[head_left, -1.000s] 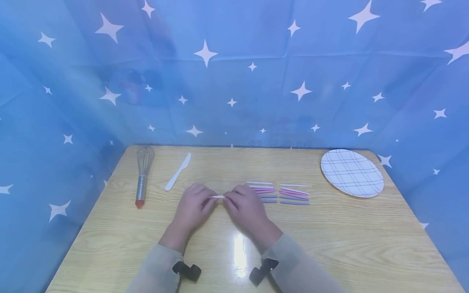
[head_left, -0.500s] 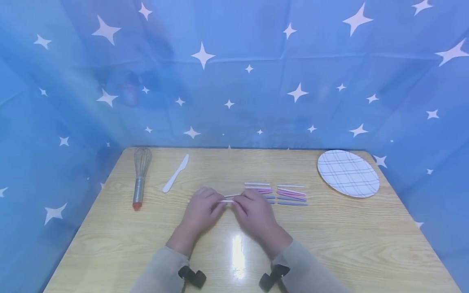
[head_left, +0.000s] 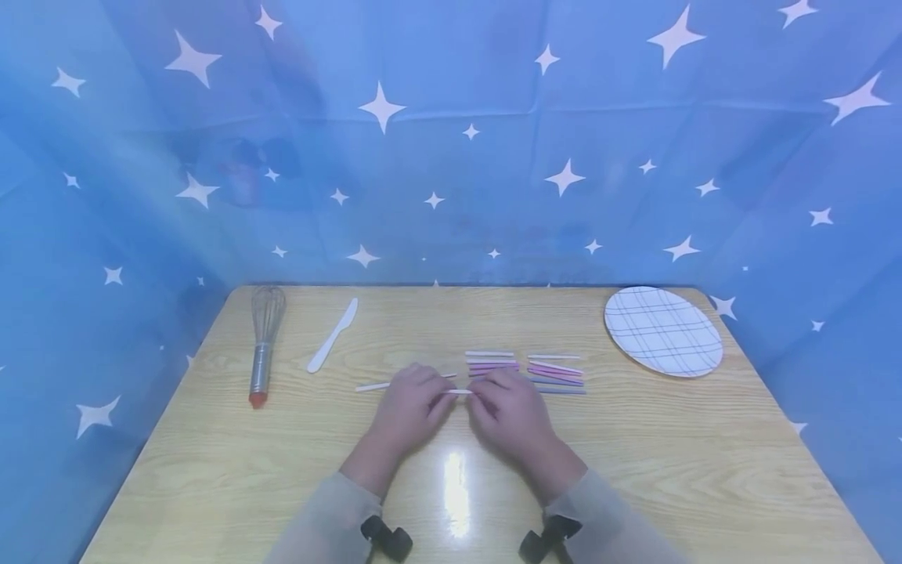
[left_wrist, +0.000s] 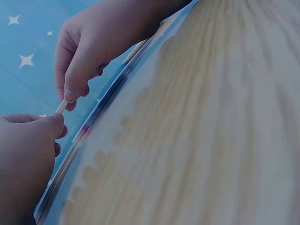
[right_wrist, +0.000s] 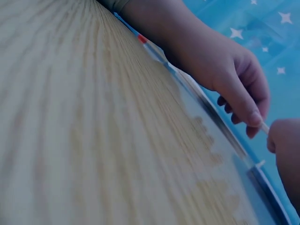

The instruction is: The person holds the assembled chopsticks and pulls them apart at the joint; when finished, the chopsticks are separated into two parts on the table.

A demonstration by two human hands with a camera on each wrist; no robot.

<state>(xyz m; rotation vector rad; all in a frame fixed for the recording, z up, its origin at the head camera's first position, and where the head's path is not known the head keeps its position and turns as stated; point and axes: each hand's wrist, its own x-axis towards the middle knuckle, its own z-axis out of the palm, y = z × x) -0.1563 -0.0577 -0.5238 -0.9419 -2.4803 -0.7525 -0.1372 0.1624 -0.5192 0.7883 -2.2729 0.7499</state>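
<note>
Thumb and fingers of my left hand [head_left: 412, 411] pinch one end of a thin white stick [head_left: 461, 392]; my right hand [head_left: 514, 411] pinches the other. Only the short middle of the stick shows between the hands. Both wrist views have this stick [left_wrist: 62, 107] bridging the two sets of fingertips. Just behind the left hand, another thin white stick [head_left: 372, 387] lies on the table, its middle covered by that hand. Beyond the right hand are two columns of thin sticks in white, pink [head_left: 557, 374] and grey-blue [head_left: 560, 391], partly hidden by its fingers.
A whisk [head_left: 261, 352] with a red handle end lies at the left of the wooden table [head_left: 669, 470]. Beside it is a white plastic knife [head_left: 333, 337]. A white checked plate [head_left: 662, 331] sits at the back right. Blue star-printed cloth [head_left: 423, 157] hangs behind.
Both hands have shifted right and slightly nearer, pinching a white stick throughout. The white stick behind the left hand, hidden at first, now shows on both sides. The head view has drifted slightly.
</note>
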